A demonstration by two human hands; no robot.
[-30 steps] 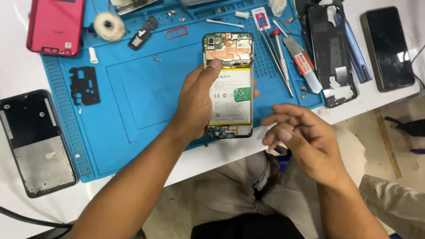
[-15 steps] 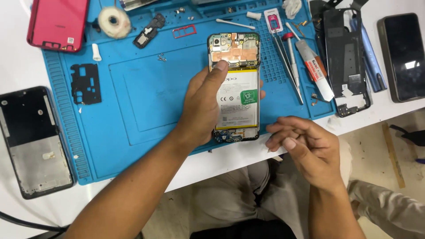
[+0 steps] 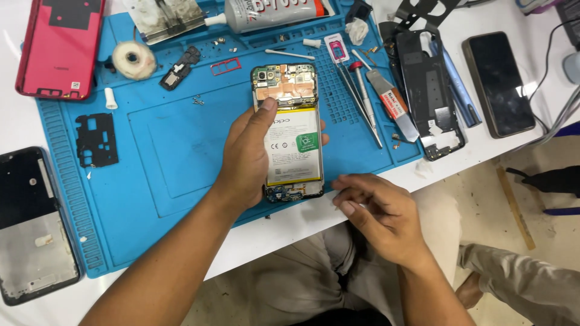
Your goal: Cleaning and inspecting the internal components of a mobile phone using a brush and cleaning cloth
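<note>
Firmly, left hand (image 3: 248,160) fingers clamp the opened phone (image 3: 290,133) (right hand (image 3: 377,214) fingers loosely curled, empty).

Blue work mat (image 3: 181,151) on white table (image 3: 290,226). Red back cover (image 3: 60,45) at far left; tape roll (image 3: 134,60) beside it. Tweezers (image 3: 361,102), glue tube (image 3: 272,12), dark phone (image 3: 498,84) at right.

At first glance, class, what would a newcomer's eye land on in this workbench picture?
The opened phone at the centre of the blue mat, battery exposed, held by the left hand. The right hand hovers just off the table edge, and a red back cover lies top left.
</note>
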